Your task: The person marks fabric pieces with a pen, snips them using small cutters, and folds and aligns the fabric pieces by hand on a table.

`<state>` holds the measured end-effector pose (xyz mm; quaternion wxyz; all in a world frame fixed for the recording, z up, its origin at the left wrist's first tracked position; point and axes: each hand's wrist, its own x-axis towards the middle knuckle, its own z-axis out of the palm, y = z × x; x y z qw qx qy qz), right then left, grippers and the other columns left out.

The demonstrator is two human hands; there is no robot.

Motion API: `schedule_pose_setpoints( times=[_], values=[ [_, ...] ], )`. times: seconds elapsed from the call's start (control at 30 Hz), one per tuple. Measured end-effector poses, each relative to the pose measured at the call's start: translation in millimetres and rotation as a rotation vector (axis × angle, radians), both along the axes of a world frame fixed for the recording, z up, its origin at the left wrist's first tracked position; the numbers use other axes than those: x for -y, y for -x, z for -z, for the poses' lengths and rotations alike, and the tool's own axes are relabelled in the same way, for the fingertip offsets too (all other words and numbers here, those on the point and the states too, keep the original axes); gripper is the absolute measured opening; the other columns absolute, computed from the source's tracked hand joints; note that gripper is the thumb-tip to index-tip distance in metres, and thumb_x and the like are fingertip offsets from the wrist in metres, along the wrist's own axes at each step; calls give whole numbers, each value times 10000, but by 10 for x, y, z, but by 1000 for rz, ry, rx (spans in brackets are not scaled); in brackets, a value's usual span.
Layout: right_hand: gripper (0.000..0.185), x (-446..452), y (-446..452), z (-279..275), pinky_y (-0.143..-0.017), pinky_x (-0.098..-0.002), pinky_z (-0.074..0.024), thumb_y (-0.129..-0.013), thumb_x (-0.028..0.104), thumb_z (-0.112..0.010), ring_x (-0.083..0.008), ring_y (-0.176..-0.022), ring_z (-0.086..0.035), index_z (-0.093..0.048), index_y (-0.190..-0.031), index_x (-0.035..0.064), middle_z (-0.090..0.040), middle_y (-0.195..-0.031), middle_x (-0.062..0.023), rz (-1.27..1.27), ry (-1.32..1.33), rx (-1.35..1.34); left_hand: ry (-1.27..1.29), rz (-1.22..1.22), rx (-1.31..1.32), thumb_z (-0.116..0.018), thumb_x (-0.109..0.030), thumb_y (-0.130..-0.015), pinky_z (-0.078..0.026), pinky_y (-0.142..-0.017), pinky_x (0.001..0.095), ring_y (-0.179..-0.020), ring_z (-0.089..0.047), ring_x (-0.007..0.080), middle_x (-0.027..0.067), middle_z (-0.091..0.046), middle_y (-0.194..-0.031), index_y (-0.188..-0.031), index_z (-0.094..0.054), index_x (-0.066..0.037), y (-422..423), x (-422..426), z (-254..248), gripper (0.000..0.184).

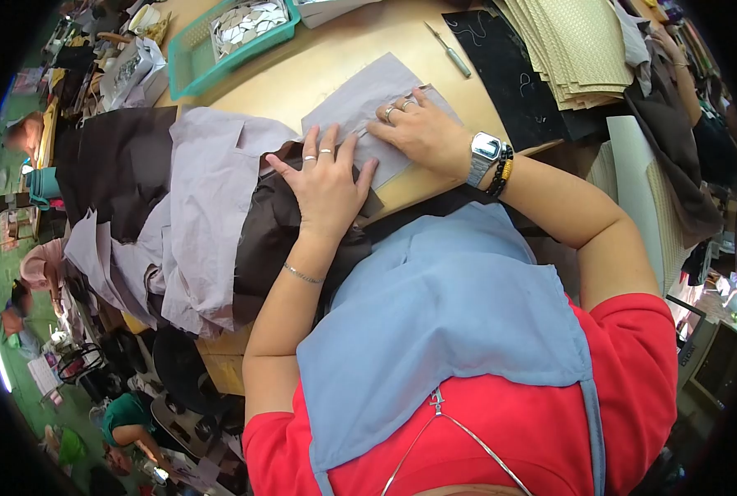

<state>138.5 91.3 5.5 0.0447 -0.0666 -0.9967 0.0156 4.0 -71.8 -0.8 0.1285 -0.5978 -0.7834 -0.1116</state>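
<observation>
My left hand lies with fingers spread over dark brown material and the near left side of a lavender-grey fabric piece. Slightly farther right, my right hand rests on that same piece, its fingers bent and apart, fingertips pressing down by a small dark edge. A narrow strip or folded edge runs across the fabric between both hands, partly covered by the fingers. More lavender-grey fabric drapes over the table's left edge, bunched with the brown material.
A teal tray of small white and grey pieces stands at the back. An awl-like pointed tool lies near a black sheet. Stacked cream textured sheets are at the back right. Other people work at the left.
</observation>
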Motion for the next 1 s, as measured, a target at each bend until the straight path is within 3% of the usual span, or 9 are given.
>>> schedule_pose_setpoints(
  times=[0.33, 0.53, 0.6, 0.73, 0.9, 1.0],
  values=[
    [330, 51, 81, 68, -1009, -613, -414, -938, 164, -503, -329, -1137, -602, -540, -1264, 129, -557, -1284, -198, -56, 50, -20, 27, -47, -1, -658, -495, -864, -34, -1020, 786, -1340, -449, 223, 2, -594, -1322, -1121, -711, -192, 42, 208, -43, 401],
    [353, 201, 114, -120, -1047, -561, -411, -931, 163, -515, -314, -1156, -600, -526, -1273, 76, -549, -1305, -212, -13, -21, 38, 13, -57, 17, -678, -476, -855, -47, -1034, 771, -1331, -456, 216, -9, -588, -1328, -1117, -711, -201, 48, 329, -22, 382],
    [337, 214, 119, -28, -1008, -504, -440, -923, 142, -500, -314, -1095, -611, -550, -1253, 96, -569, -1249, -190, -37, -57, -56, -16, -54, 34, -691, -464, -848, -58, -1043, 760, -1320, -468, 218, -13, -589, -1318, -1100, -712, -203, 55, 359, 10, 363],
    [317, 248, 170, -72, -928, -432, -479, -910, 114, -494, -313, -1017, -620, -572, -1218, 107, -593, -1161, -167, -58, 114, -46, -94, -19, 127, -736, -389, -821, -128, -1078, 693, -1253, -516, 223, -2, -602, -1246, -1023, -703, -188, 98, 402, 20, 287],
    [241, 262, 281, 0, -845, -414, -498, -868, 83, -566, -325, -946, -614, -634, -1099, 81, -613, -1053, -142, -83, 319, -217, -204, -24, 324, -784, -276, -780, -278, -1069, 578, -1147, -553, 234, 4, -607, -1132, -917, -691, -158, 149, 433, 29, 203],
    [192, 293, 375, 46, -822, -418, -502, -843, 87, -623, -323, -922, -611, -662, -1030, 72, -624, -1001, -125, -71, 425, -271, -221, 13, 357, -796, -248, -751, -309, -1048, 569, -1116, -535, 246, 6, -595, -1078, -843, -669, -143, 178, 442, 51, 189]
  ],
)
